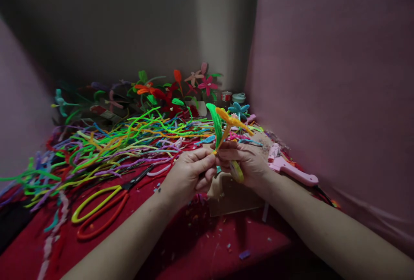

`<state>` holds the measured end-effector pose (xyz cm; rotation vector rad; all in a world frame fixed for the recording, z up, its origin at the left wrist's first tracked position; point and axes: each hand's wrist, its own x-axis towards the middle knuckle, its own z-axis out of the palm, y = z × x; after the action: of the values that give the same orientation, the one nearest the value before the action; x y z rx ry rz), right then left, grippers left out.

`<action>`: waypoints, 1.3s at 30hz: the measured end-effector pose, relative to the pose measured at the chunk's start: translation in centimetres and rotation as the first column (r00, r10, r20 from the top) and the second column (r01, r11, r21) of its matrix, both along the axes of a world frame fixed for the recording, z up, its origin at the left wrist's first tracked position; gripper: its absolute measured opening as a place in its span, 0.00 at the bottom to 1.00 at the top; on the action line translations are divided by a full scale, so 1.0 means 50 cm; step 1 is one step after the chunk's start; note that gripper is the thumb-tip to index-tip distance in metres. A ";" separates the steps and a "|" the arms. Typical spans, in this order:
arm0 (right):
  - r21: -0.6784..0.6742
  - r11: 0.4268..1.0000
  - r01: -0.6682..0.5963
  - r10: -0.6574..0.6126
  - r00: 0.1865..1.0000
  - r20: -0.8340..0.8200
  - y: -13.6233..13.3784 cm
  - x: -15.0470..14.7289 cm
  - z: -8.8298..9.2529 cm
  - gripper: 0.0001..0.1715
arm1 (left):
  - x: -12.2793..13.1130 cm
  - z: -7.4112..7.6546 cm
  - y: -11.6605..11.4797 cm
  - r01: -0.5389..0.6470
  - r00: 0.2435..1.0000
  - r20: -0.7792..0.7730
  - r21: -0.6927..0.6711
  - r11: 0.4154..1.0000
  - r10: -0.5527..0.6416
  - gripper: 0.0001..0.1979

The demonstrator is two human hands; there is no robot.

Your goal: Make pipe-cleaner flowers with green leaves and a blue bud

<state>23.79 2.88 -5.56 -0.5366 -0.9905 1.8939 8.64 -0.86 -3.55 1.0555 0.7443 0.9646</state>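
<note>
Above red table | our left hand and right hand both pinch flower stem | mid-wrap, we judge | next needs steady twist

Your left grip and right grip touch at the middle of the desk. Both pinch the stem of a pipe-cleaner flower, which rises above them. A cardboard sheet lies beneath them. Scissors lie on the desk at 8 o'clock. Behind those, loose pipe cleaners spread from 9 to 11 o'clock. A glue gun lies at 3 o'clock, near your right grip. Finished flowers stand at 12 o'clock along the desk's back edge, with 2 tape rolls to their right.
</note>
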 end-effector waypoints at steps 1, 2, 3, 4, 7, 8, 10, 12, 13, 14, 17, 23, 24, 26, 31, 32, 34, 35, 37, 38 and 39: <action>-0.002 1.000 -0.016 0.016 1.000 -0.001 0.000 0.000 -0.002 0.09 | -0.003 -0.003 0.001 0.049 0.998 0.037 -0.029 0.998 -0.048 0.09; 0.002 1.000 -0.026 0.026 1.000 -0.003 0.000 -0.001 -0.004 0.09 | -0.006 -0.006 0.002 0.095 0.993 0.070 -0.055 0.994 -0.092 0.09; 0.006 1.000 -0.027 0.027 1.000 -0.006 -0.001 -0.002 -0.005 0.09 | -0.008 -0.009 0.002 0.137 0.987 0.099 -0.073 0.988 -0.130 0.09; 0.006 1.000 -0.023 0.023 1.000 -0.006 -0.003 -0.003 -0.004 0.09 | -0.010 -0.011 0.003 0.170 0.980 0.117 -0.080 0.982 -0.160 0.09; -0.013 0.999 0.032 -0.032 0.999 0.009 -0.009 -0.006 0.001 0.09 | -0.011 -0.013 0.005 0.196 0.978 0.089 -0.062 0.979 -0.190 0.10; -0.018 0.998 0.052 -0.052 0.999 0.016 -0.011 -0.007 0.004 0.09 | -0.009 -0.013 0.006 0.175 0.984 0.048 -0.039 0.984 -0.173 0.10; -0.013 0.996 0.091 -0.091 0.996 0.020 -0.013 -0.009 0.009 0.09 | -0.004 -0.013 0.008 0.079 0.992 -0.100 0.063 0.995 -0.073 0.11; 0.002 0.990 0.141 -0.141 0.990 0.015 -0.014 -0.011 0.011 0.08 | 0.003 -0.015 0.008 -0.055 0.960 -0.254 0.233 0.971 0.115 0.09; 0.011 0.986 0.169 -0.169 0.985 0.015 -0.014 -0.012 0.010 0.07 | 0.006 -0.017 0.008 -0.114 0.929 -0.301 0.317 0.942 0.214 0.08; 0.022 0.980 0.197 -0.197 0.980 0.016 -0.014 -0.013 0.009 0.07 | 0.008 -0.021 0.007 -0.164 0.895 -0.328 0.389 0.906 0.303 0.08; 0.090 0.966 0.241 -0.244 0.969 0.027 -0.016 -0.017 0.001 0.06 | 0.009 -0.033 0.003 -0.213 0.776 -0.386 0.585 0.783 0.499 0.07; 0.354 0.897 0.263 -0.335 0.929 0.159 -0.025 -0.020 0.004 0.03 | -0.001 -0.035 -0.006 -0.122 0.580 -0.439 0.786 0.606 0.686 0.03; 0.370 0.892 0.262 -0.346 0.920 0.182 -0.026 -0.020 0.007 0.03 | -0.001 -0.032 -0.007 -0.145 0.597 -0.442 0.762 0.632 0.670 0.03; 0.362 0.899 0.248 -0.336 0.919 0.205 -0.029 -0.020 0.012 0.05 | 0.001 -0.028 -0.008 -0.203 0.669 -0.423 0.687 0.698 0.611 0.05; 0.395 0.890 0.227 -0.334 0.915 0.227 -0.031 -0.018 0.018 0.10 | 0.006 -0.016 -0.005 -0.289 0.804 -0.318 0.529 0.798 0.502 0.06; 0.407 0.883 0.233 -0.345 0.911 0.227 -0.032 -0.017 0.019 0.10 | 0.006 -0.013 -0.005 -0.297 0.810 -0.311 0.512 0.806 0.497 0.06; 0.413 0.883 0.221 -0.340 0.909 0.242 -0.033 -0.014 0.021 0.10 | 0.007 -0.005 -0.004 -0.309 0.823 -0.303 0.472 0.826 0.481 0.07; 0.409 0.889 0.206 -0.329 0.909 0.256 -0.034 -0.012 0.021 0.10 | 0.007 -0.001 -0.004 -0.314 0.831 -0.296 0.450 0.836 0.471 0.07; 0.386 0.904 0.185 -0.301 0.916 0.266 -0.033 -0.008 0.022 0.09 | 0.006 0.004 -0.003 -0.325 0.850 -0.272 0.402 0.856 0.450 0.07; 0.369 0.911 0.183 -0.287 0.925 0.250 -0.032 -0.007 0.022 0.09 | 0.006 0.006 -0.003 -0.327 0.861 -0.258 0.378 0.866 0.438 0.07; 0.351 0.918 0.186 -0.274 0.936 0.220 -0.030 -0.006 0.021 0.09 | 0.005 0.007 -0.002 -0.326 0.873 -0.244 0.352 0.877 0.422 0.07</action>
<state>23.49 1.37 -4.53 -0.6890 -1.3223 1.4322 8.91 -0.98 -3.20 1.3823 1.1241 1.2938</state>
